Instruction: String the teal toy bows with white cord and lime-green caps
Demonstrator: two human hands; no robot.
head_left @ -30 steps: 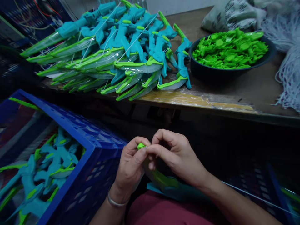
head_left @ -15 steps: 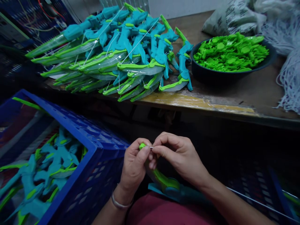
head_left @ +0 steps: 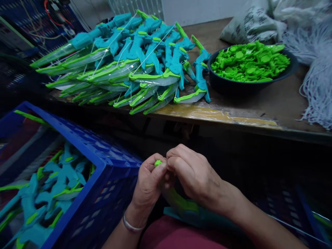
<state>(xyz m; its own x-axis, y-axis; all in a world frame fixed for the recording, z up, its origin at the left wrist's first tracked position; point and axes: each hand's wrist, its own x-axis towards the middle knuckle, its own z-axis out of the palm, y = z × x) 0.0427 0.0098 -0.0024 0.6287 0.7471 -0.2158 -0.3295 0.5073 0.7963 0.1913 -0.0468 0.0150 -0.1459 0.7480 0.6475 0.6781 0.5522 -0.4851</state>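
Note:
A teal and green toy bow (head_left: 181,204) lies across my lap, its teal body running under my right forearm. My left hand (head_left: 149,180) is closed around the bow's green tip, which pokes out between thumb and forefinger. Pressed up against those fingertips is my right hand (head_left: 192,169), its fingers closed and pinched together; what they hold is hidden behind them. A metal bracelet circles my left wrist.
Strung bows (head_left: 155,79) are piled on the wooden table (head_left: 215,114). Beside them stand a black bowl (head_left: 249,86) of green parts, a printed bag (head_left: 251,27) and white strings (head_left: 319,86). At left, a blue crate (head_left: 103,169) holds more bows.
My right hand has turned inward over my left fingertips, and the small thin piece that showed between the hands is now hidden. My left hand still grips the bow tip.

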